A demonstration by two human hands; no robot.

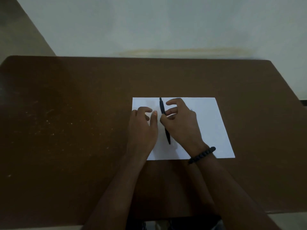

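Right hand [181, 121] pinching black pen [164, 117], white paper [211, 123]

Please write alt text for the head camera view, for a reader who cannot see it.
A right hand pinches a black pen lying on a white paper sheet on a brown table. The left hand rests on the sheet.

The right hand [181, 125] hides part of the pen [162, 106].
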